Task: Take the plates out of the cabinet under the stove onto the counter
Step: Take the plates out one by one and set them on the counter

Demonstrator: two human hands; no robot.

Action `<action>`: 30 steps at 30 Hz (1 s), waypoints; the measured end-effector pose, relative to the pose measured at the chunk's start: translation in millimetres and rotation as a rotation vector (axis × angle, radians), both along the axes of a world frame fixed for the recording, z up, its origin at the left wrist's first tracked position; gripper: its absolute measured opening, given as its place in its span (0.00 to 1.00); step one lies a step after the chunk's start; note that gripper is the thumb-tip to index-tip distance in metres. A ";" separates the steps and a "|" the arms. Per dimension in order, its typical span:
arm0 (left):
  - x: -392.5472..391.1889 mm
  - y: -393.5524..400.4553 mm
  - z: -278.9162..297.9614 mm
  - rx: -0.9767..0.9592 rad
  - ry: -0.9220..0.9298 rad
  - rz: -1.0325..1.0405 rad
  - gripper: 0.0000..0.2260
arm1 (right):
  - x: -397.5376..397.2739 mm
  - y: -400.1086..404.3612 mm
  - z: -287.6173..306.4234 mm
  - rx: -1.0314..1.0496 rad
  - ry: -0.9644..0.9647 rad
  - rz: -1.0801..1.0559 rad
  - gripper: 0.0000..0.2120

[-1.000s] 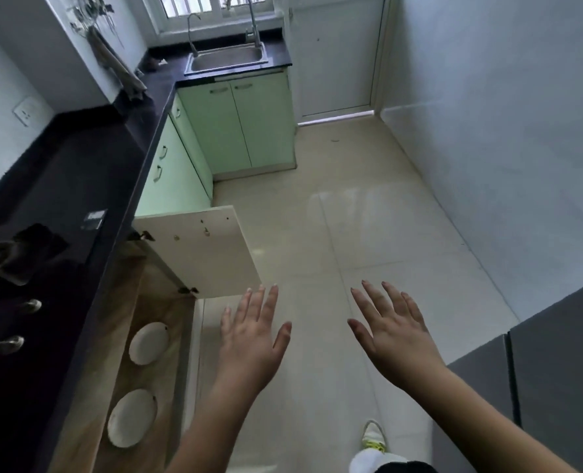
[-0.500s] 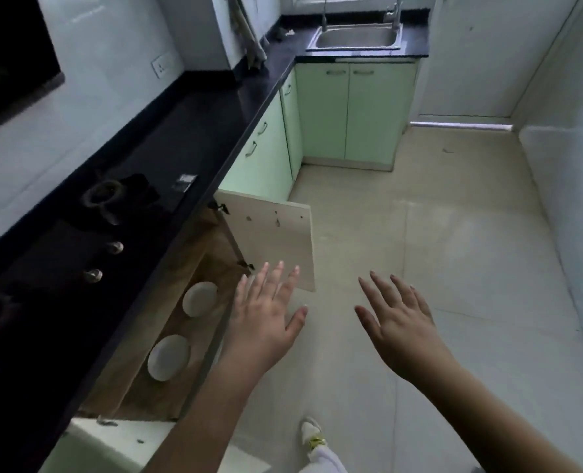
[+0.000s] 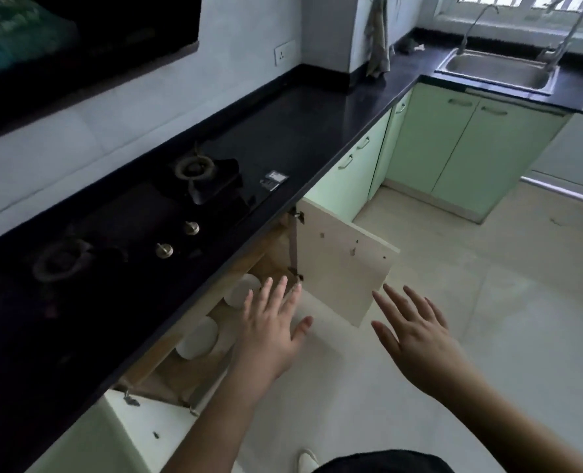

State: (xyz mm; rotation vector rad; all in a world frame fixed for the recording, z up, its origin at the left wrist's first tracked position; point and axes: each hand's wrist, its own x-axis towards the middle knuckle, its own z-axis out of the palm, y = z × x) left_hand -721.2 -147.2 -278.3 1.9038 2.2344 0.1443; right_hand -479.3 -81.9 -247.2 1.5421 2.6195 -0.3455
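Two white plates lie on the wooden floor of the open cabinet under the stove: a far plate (image 3: 240,291) and a near plate (image 3: 198,337), both partly hidden by the black counter (image 3: 317,124) edge. My left hand (image 3: 269,327) hovers with fingers spread in front of the cabinet opening, just right of the plates, touching nothing. Further right, my right hand (image 3: 416,331) is spread over the floor, below the open cabinet door (image 3: 344,264), and holds nothing.
A gas stove (image 3: 167,206) with two burners and two knobs is set in the counter above the cabinet. A second door (image 3: 139,428) hangs open at the near side. Green cabinets (image 3: 460,148) and a steel sink (image 3: 498,68) stand at the far corner. Tiled floor (image 3: 488,319) stretches to the right.
The view has swung left and up, bringing the counter and stove into sight. Both hands stay spread and have drifted closer to the cabinet opening.
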 end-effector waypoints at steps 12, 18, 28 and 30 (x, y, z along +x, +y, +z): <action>-37.1 0.2 -18.3 -0.083 0.042 0.360 0.36 | -79.3 103.5 -12.8 -0.064 0.061 0.428 0.33; -11.7 5.6 -15.5 -0.129 0.022 0.574 0.31 | -119.6 148.1 -19.9 -0.120 0.051 0.754 0.31; 31.1 -31.6 3.7 -0.138 -0.061 0.807 0.36 | -153.8 146.9 -18.5 -0.152 0.102 1.062 0.41; 35.1 -38.7 2.5 -0.132 -0.049 0.844 0.37 | -153.4 142.3 -20.3 -0.152 0.091 1.091 0.37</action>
